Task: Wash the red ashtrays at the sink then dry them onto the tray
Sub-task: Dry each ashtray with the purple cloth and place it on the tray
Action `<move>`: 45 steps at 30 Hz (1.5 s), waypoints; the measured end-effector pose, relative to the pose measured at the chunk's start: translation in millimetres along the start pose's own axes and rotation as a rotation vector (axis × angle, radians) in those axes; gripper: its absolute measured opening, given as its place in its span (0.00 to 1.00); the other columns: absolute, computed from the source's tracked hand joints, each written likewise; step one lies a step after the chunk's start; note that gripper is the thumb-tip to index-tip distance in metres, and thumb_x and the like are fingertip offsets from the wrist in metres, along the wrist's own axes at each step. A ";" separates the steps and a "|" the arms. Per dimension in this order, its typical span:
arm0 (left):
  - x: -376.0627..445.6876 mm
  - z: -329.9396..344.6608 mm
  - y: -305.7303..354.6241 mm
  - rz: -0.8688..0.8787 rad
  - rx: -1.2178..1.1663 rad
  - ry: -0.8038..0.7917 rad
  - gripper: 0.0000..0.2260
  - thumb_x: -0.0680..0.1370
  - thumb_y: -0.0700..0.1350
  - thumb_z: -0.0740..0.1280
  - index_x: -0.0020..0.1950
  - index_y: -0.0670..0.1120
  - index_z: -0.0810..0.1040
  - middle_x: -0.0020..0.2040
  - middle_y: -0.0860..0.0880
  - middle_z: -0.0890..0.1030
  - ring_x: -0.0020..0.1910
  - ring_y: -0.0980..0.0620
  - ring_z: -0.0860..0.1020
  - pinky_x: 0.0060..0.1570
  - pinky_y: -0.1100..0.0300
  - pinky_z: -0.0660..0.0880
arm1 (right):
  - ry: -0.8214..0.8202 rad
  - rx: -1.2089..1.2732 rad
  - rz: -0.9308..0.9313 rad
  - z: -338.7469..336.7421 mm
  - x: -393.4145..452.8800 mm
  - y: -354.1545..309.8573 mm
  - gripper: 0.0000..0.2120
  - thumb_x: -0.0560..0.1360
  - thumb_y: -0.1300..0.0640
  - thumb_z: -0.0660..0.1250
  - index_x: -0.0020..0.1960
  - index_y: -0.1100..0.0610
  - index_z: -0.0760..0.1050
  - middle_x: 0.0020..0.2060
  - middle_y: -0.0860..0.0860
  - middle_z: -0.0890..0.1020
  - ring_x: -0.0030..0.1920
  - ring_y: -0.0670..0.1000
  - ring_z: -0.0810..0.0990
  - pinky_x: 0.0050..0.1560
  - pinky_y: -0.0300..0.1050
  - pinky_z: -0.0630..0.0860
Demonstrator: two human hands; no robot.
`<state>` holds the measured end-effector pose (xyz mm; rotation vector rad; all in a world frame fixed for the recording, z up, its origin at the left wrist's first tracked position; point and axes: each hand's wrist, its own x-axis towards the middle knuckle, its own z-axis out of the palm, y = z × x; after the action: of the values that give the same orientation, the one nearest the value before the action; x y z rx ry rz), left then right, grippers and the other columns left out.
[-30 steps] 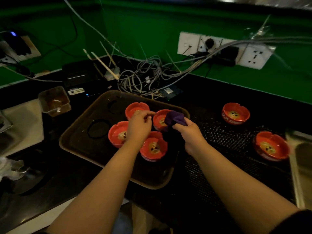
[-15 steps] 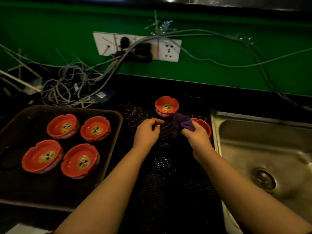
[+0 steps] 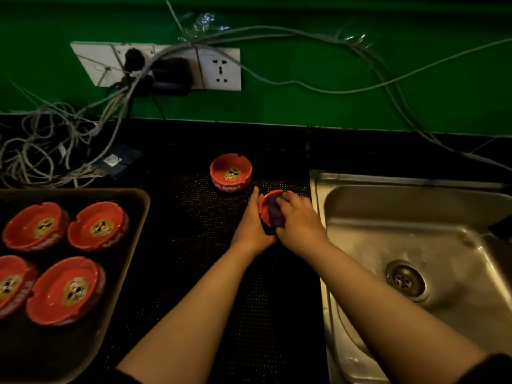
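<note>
**Wiping a red ashtray beside the sink**

Left hand (image 3: 253, 227) curled round the near side of a red ashtray (image 3: 270, 202), holding it tilted just above the black dotted mat (image 3: 210, 217) on the counter (image 3: 171, 139). Right hand (image 3: 300, 224) clamped on a purple cloth (image 3: 274, 214), pressing it into the bowl of that same ashtray, fingers bent over the rim. Both hands touching each other at the wrists' side, close to the left edge of the steel sink (image 3: 415, 231).

A second red ashtray (image 3: 230, 172) standing upright on the mat, just behind the held one and apart from it, with white letters on its side wall and a yellow picture in the bottom.

On the left, a dark tray (image 3: 133, 217) with rounded corner, carrying four more red ashtrays in two rows: back left (image 3: 34, 225), back right (image 3: 98, 224), front left (image 3: 11, 285) partly cut by the frame edge, front right (image 3: 66, 289). All four upright, near each other, not stacked.

Sink basin wet and shiny, drain (image 3: 405, 281) visible in its floor.

Behind, a green wall (image 3: 304, 101) with a white socket panel (image 3: 219, 69), several plugs in it, and grey cables (image 3: 55, 145) hanging and lying in a heap on the counter's back left part.
</note>
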<state>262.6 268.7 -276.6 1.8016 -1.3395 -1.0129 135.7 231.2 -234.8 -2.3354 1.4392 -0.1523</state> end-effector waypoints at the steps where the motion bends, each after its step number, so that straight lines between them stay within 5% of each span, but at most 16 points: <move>1: 0.7 0.9 -1.9 -0.011 0.000 0.022 0.49 0.70 0.43 0.75 0.79 0.49 0.44 0.76 0.50 0.63 0.73 0.52 0.63 0.66 0.66 0.58 | -0.041 -0.060 0.018 2.1 1.1 -3.4 0.33 0.74 0.50 0.64 0.76 0.55 0.58 0.75 0.51 0.60 0.74 0.55 0.56 0.73 0.46 0.56; 4: 1.5 0.3 -2.0 -0.055 -0.090 0.070 0.34 0.78 0.50 0.65 0.78 0.53 0.50 0.74 0.51 0.66 0.71 0.53 0.67 0.66 0.65 0.58 | -0.155 -0.160 0.057 6.8 6.6 -10.6 0.37 0.74 0.40 0.57 0.78 0.55 0.52 0.77 0.52 0.55 0.77 0.55 0.49 0.76 0.56 0.46; 6: 0.5 0.5 -1.9 -0.065 -0.169 0.096 0.36 0.73 0.59 0.62 0.78 0.53 0.54 0.72 0.50 0.68 0.69 0.53 0.68 0.69 0.63 0.60 | -0.227 -0.194 0.056 6.0 11.7 -12.5 0.37 0.75 0.39 0.55 0.78 0.53 0.50 0.78 0.51 0.52 0.77 0.55 0.46 0.73 0.63 0.34; 8: 1.2 -0.3 -6.1 -0.032 -0.119 0.083 0.38 0.71 0.51 0.70 0.78 0.51 0.55 0.72 0.49 0.68 0.69 0.53 0.68 0.65 0.69 0.63 | -0.308 -0.182 0.006 0.6 15.6 -10.6 0.33 0.77 0.41 0.54 0.78 0.51 0.50 0.78 0.48 0.51 0.78 0.53 0.45 0.72 0.63 0.30; 10: 3.2 -1.0 -14.0 0.017 -0.030 0.073 0.45 0.67 0.40 0.76 0.77 0.51 0.55 0.72 0.48 0.68 0.69 0.52 0.68 0.64 0.69 0.65 | -0.377 -0.119 -0.081 -10.7 15.3 -2.7 0.28 0.79 0.48 0.55 0.78 0.49 0.54 0.78 0.47 0.54 0.78 0.51 0.47 0.72 0.57 0.30; 14: 3.0 -0.8 -15.4 0.051 0.004 0.093 0.50 0.60 0.46 0.82 0.76 0.53 0.58 0.71 0.51 0.70 0.69 0.54 0.69 0.69 0.57 0.66 | -0.352 -0.108 -0.179 -25.1 12.3 18.3 0.23 0.79 0.56 0.58 0.73 0.46 0.66 0.74 0.46 0.65 0.76 0.49 0.54 0.74 0.50 0.34; 19: 1.1 -1.1 -13.7 0.085 0.010 0.119 0.44 0.64 0.45 0.80 0.75 0.52 0.62 0.71 0.51 0.69 0.69 0.54 0.68 0.68 0.61 0.64 | -0.226 -0.264 -0.080 -5.3 17.6 0.1 0.30 0.78 0.50 0.60 0.77 0.48 0.55 0.77 0.46 0.57 0.77 0.51 0.51 0.73 0.55 0.32; 25: 3.9 -2.1 -15.3 0.080 -0.030 0.098 0.44 0.62 0.41 0.80 0.74 0.50 0.64 0.69 0.49 0.72 0.68 0.53 0.70 0.68 0.60 0.66 | -0.501 0.025 -0.070 -26.1 12.8 6.0 0.20 0.81 0.47 0.50 0.72 0.41 0.64 0.76 0.41 0.60 0.77 0.50 0.50 0.72 0.64 0.32; 33: -0.1 -1.1 -11.3 0.081 -0.022 0.126 0.42 0.62 0.45 0.81 0.72 0.54 0.65 0.68 0.53 0.73 0.66 0.55 0.71 0.65 0.61 0.67 | -0.359 -0.344 -0.126 -15.9 20.1 4.6 0.31 0.79 0.49 0.60 0.78 0.46 0.50 0.78 0.43 0.51 0.78 0.50 0.47 0.72 0.63 0.36; 38: -0.8 1.6 -10.6 0.074 -0.043 0.139 0.39 0.64 0.46 0.80 0.71 0.55 0.66 0.67 0.53 0.73 0.65 0.55 0.71 0.64 0.62 0.67 | -0.103 -0.403 -0.004 0.8 9.3 -8.6 0.23 0.79 0.53 0.56 0.72 0.58 0.64 0.69 0.56 0.68 0.69 0.58 0.65 0.74 0.53 0.54; 42: 1.0 0.6 -12.2 0.074 -0.050 0.121 0.40 0.63 0.42 0.80 0.71 0.53 0.66 0.67 0.52 0.74 0.65 0.54 0.71 0.64 0.64 0.66 | -0.127 -0.042 0.002 -14.4 6.8 -4.5 0.20 0.76 0.52 0.58 0.65 0.56 0.74 0.60 0.57 0.76 0.61 0.58 0.73 0.56 0.45 0.68; 45: 0.6 -0.5 -10.1 0.073 -0.056 0.105 0.43 0.59 0.45 0.83 0.70 0.54 0.67 0.66 0.54 0.74 0.64 0.56 0.71 0.63 0.63 0.66 | 0.180 0.192 0.041 -18.8 2.8 9.8 0.22 0.69 0.52 0.57 0.59 0.57 0.78 0.54 0.57 0.78 0.57 0.59 0.74 0.50 0.46 0.66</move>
<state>267.7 270.7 -285.2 1.7276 -1.2908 -0.8965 123.4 219.8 -221.6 -2.1802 1.4829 -0.4780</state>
